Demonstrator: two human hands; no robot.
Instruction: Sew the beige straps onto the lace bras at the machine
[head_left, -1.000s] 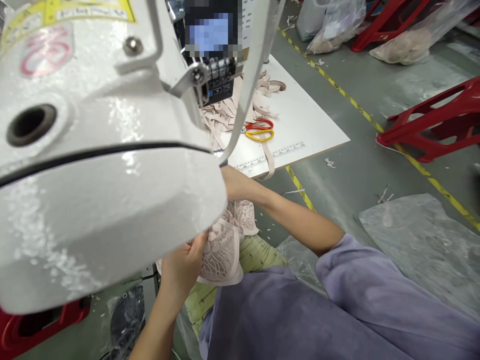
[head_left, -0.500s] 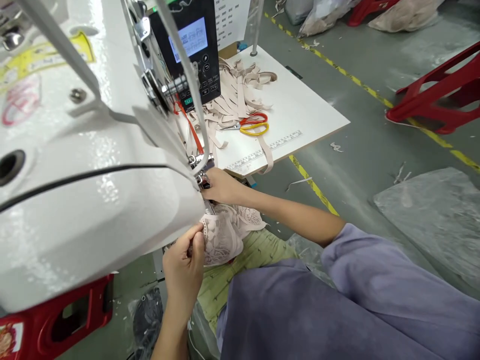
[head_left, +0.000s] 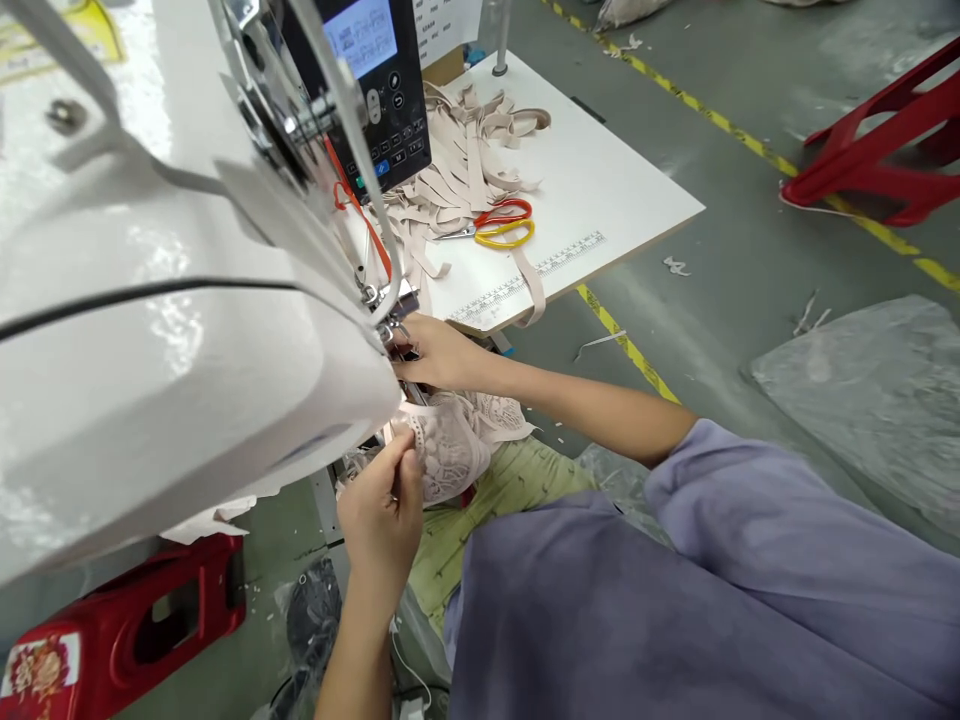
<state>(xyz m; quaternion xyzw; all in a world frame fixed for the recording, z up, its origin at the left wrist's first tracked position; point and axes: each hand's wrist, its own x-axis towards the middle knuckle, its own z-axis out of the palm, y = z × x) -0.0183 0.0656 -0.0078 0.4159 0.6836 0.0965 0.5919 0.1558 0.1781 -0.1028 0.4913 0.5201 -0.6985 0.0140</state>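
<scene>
**Lace piece held at the needle of the sewing machine**

Grey factory floor (head_left: 750, 300) with a yellow line (head_left: 720, 120) spreads behind my station, a red plastic stool (head_left: 877, 150) standing well apart on the far right and clear plastic sheeting (head_left: 862, 390) lying nearer on the right. Closest to me and filling the left half of my view is the white sewing machine (head_left: 150, 330), its control panel (head_left: 375, 90) lit at the top. Behind it runs the white tabletop (head_left: 615, 190): a heap of beige straps (head_left: 457, 180) lies toward its left side, red and yellow scissors (head_left: 502, 222) just beside that heap, and a printed ruler (head_left: 540, 280) runs along the near edge.

As I judge it, I am positioning work under the needle, not yet stitching. The lace garment piece (head_left: 450, 450) hangs below the machine head, over my lap, its upper edge at the needle area (head_left: 394, 335) (the needle itself I cannot make out).

My right hand (head_left: 439, 355) rests curled at the presser foot, fingertips touching the metal there; whether it pinches fabric too I cannot tell. My left hand (head_left: 382, 510) is closed tightly, thumb and fingers pinching the lace edge from below.

Next, I think, the edge must lie flat and aligned under the foot, with fingers clear of the needle.
</scene>
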